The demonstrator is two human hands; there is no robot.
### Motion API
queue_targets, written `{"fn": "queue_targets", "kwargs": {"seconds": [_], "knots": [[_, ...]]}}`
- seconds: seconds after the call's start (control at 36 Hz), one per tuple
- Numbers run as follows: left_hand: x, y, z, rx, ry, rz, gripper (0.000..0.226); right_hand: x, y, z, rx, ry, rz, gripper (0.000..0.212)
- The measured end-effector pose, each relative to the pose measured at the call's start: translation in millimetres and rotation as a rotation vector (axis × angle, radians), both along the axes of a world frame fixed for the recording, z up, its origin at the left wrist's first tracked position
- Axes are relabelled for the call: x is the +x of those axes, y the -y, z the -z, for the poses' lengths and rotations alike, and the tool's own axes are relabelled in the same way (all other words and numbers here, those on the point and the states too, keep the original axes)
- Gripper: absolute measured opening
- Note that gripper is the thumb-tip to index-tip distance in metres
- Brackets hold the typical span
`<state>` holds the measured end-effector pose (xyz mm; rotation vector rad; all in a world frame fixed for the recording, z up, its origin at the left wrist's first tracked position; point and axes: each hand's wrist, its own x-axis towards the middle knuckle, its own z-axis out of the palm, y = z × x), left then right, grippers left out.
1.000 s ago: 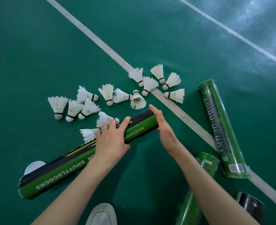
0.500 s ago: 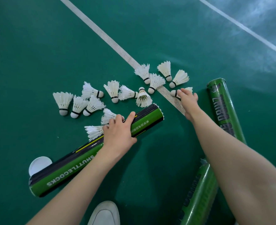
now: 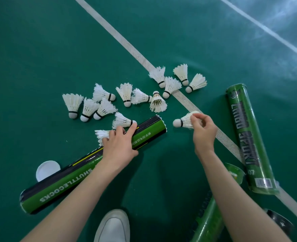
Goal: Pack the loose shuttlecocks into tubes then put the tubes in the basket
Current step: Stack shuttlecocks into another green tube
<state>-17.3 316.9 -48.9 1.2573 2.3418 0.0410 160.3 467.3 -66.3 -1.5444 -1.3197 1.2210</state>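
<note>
Your right hand (image 3: 204,131) now pinches a shuttlecock (image 3: 183,121), brought beside the tube (image 3: 149,131) your left hand (image 3: 118,145) grips. Insert it next.

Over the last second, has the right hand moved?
Yes. The right hand left the tube mouth, reached out to the white line, and now pinches a shuttlecock just left of that line, near the tube mouth.

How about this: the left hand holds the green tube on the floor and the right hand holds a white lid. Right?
Not quite. In the head view the right hand pinches a shuttlecock, not a lid; the white lid lies on the floor. The left hand does hold the green tube on the floor.
</note>
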Motion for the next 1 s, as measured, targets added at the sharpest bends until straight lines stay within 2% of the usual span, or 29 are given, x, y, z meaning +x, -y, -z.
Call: {"fn": "queue_targets", "kwargs": {"seconds": [0.11,0.28,0.53,0.64,0.81,1.0], "knots": [[2,3,1,0.003,-0.022,0.019,0.090,-2,21,-7,0.037,-0.053,-0.106,0.012],[10,5,-1,0.023,-0.019,0.049,0.087,-2,26,-19,0.067,-0.123,-0.068,0.027],[27,-3,-12,0.121,0.012,0.084,0.087,-1,36,-32,0.075,-0.033,-0.249,0.026],[29,-7,-22,0.196,0.027,0.091,0.087,-3,40,-47,0.148,-0.034,-0.230,0.028],[31,-19,-51,0.260,0.135,0.080,0.092,-2,32,-92,0.230,0.043,-0.304,0.031],[38,-38,-101,0.374,0.237,0.118,0.096,10,16,-165,0.315,0.219,-0.394,0.033]]}}
